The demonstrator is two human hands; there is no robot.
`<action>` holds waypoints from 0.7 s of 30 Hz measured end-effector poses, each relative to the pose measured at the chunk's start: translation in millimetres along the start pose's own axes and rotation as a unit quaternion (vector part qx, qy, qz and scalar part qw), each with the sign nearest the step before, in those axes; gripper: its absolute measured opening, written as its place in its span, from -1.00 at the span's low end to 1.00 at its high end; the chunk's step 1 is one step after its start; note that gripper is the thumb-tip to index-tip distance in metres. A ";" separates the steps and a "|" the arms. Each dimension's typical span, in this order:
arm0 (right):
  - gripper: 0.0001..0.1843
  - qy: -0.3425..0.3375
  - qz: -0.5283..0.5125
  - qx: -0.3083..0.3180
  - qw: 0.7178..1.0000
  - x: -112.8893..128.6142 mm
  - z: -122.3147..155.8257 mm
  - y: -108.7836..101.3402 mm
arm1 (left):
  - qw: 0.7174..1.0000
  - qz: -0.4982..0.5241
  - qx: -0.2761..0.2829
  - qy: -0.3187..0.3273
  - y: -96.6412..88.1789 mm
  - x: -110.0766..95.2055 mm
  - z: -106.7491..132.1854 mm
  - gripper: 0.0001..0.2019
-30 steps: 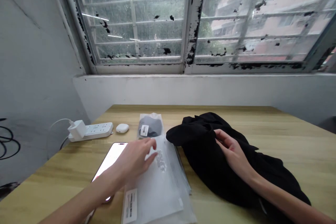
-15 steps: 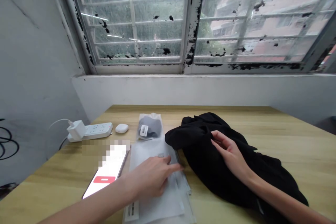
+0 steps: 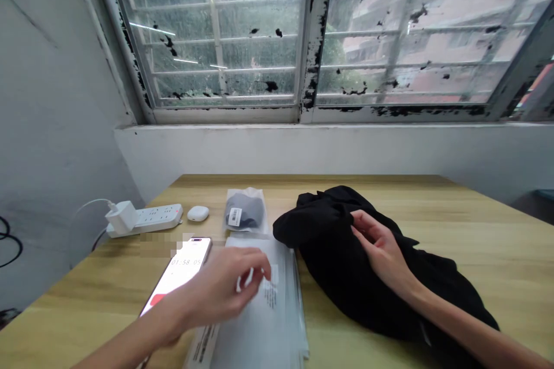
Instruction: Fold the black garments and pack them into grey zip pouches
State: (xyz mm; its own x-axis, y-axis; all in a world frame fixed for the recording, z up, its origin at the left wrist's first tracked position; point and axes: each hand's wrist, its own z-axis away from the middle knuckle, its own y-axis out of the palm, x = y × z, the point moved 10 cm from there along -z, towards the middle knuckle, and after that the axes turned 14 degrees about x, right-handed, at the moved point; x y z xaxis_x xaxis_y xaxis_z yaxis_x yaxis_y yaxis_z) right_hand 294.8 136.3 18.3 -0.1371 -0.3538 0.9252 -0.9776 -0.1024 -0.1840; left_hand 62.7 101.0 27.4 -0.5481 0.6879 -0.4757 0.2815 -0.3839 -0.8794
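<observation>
— Drawn back toward the phone (image 3: 177,271) since the earlier frame, the left hand (image 3: 220,288) is now seen over the flat plastic packet (image 3: 264,328), with its fingers curled. Is the packet being gripped?

— That cannot be told: the fingers are blurred, and no pinch on its edge is shown. The packet is lying on the desk (image 3: 476,253), its near end running out of view, with a printed label (image 3: 270,294) just beside the fingertips.

— And the right hand (image 3: 378,245)?

— It is laid open, fingers slightly curved, on the black garment (image 3: 329,242), which is heaped loosely just beside the packet.

— How is this handling best done?

— The cloth is best steadied under one hand while the packet is worked by the other, and the thin plastic is best handled lightly so that it is not creased.

— What else is placed nearby?

— Beyond the packet, a sealed clear bag (image 3: 259,226) holding a dark item (image 3: 244,210) is set, and further left a white earbud case (image 3: 198,213) and a power strip (image 3: 158,216) with a charger (image 3: 122,216) are placed, below a barred window (image 3: 411,34).
</observation>
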 end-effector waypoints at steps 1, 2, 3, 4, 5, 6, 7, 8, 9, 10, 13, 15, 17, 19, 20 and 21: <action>-0.56 -0.008 0.001 -0.011 1.000 5.3 0.9 -3.5 | 0.999 0.008 -0.044 -0.015 -14.2 6.8 4.5 -0.79; -0.55 -0.014 0.003 -0.023 1.000 10.7 2.7 -6.8 | 0.995 0.015 -0.093 -0.031 -28.9 13.7 10.1 -0.78; -0.54 -0.018 0.008 -0.034 0.999 15.6 5.4 -9.4 | 0.987 0.024 -0.147 -0.052 -43.5 21.4 17.1 -0.78; -0.53 -0.022 0.016 -0.042 0.999 20.4 8.7 -10.6 | 0.980 0.034 -0.187 -0.066 -54.3 27.6 23.2 -0.79; -0.50 -0.027 0.025 -0.039 0.999 24.8 12.1 -9.2 | 0.972 0.045 -0.218 -0.079 -62.4 33.0 28.4 -0.79; -0.48 -0.036 0.034 -0.025 0.998 28.9 15.0 -4.8 | 0.965 0.054 -0.238 -0.093 -67.4 38.1 32.3 -0.79; -0.48 -0.046 0.044 0.005 0.998 32.3 17.2 3.3 | 0.962 0.060 -0.244 -0.108 -68.7 42.5 34.0 -0.78; -0.49 -0.054 0.059 0.052 0.995 34.2 18.7 15.2 | 0.961 0.062 -0.237 -0.127 -66.8 46.6 33.8 -0.76; -0.53 -0.058 0.078 0.106 0.990 34.1 19.9 29.0 | 0.963 0.058 -0.219 -0.147 -62.2 50.3 32.3 -0.73; -0.57 -0.058 0.102 0.157 0.981 32.3 21.1 41.7 | 0.966 0.050 -0.193 -0.167 -55.5 53.4 29.8 -0.70; -0.61 -0.050 0.177 0.204 0.962 25.2 19.0 54.3 | 0.975 0.015 -0.107 -0.196 -32.1 57.6 21.3 -0.64; -0.61 -0.056 0.228 0.160 0.959 27.0 13.2 42.5 | 0.978 0.000 -0.072 -0.196 -19.9 59.5 17.7 -0.64; -0.71 -0.063 0.303 0.107 0.945 31.3 8.1 24.9 | 0.980 -0.010 -0.047 -0.195 -10.2 62.8 15.2 -0.67; -0.82 -0.061 0.396 0.053 0.915 34.4 4.3 4.4 | 0.981 -0.012 -0.029 -0.191 -2.8 66.3 13.1 -0.70; -0.80 -0.054 0.441 0.030 0.895 34.0 2.5 -6.1 | 0.982 -0.008 -0.026 -0.186 -0.2 67.4 12.2 -0.73; -0.74 -0.044 0.481 0.014 0.875 31.6 0.4 -15.9 | 0.983 -0.002 -0.026 -0.181 1.4 67.7 11.4 -0.76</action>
State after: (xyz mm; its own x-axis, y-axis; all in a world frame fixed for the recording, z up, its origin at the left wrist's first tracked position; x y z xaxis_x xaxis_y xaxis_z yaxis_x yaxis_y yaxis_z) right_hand 306.1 126.4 50.4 -0.8808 -0.3589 0.3087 -0.4121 0.2604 -0.8731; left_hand 17.0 140.1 -5.8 -0.7909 0.4222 -0.4430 0.3130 -0.3430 -0.8857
